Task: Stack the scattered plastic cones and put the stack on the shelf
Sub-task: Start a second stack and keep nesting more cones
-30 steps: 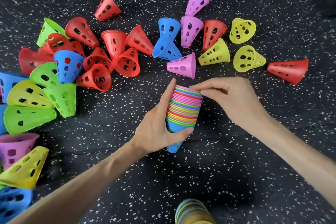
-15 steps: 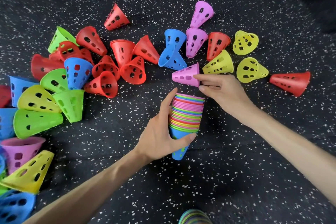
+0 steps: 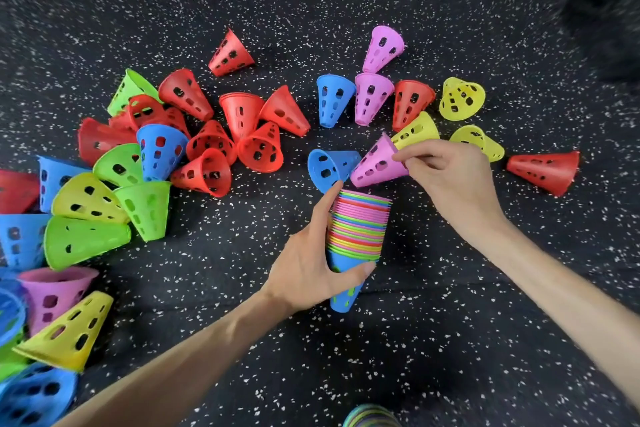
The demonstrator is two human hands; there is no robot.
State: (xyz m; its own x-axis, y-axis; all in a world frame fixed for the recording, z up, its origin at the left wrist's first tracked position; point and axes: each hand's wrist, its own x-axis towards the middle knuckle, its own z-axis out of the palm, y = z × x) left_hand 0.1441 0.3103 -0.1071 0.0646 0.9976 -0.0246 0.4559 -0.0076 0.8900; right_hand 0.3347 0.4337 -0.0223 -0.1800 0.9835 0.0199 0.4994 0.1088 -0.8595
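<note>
My left hand (image 3: 310, 269) grips a stack of nested cones (image 3: 356, 236), many-coloured rims up, blue tip pointing down toward me. My right hand (image 3: 450, 180) pinches the rim of a pink cone (image 3: 375, 165) and holds it tilted just above the stack's open top. A blue cone (image 3: 330, 168) lies on its side right beside the pink one. Many loose cones, red, green, yellow, blue and pink, lie scattered on the black speckled floor (image 3: 242, 305). No shelf is in view.
A dense heap of red cones (image 3: 221, 135) and green, yellow and blue ones (image 3: 90, 208) fills the left. A lone red cone (image 3: 547, 172) lies at the right. The top of another striped stack (image 3: 370, 418) shows at the bottom edge.
My right hand left the stack's top, reached the pink cone on the floor, pinched it and lifted it tilted above the stack. The nearby blue cone shifted. My left hand keeps the stack.
</note>
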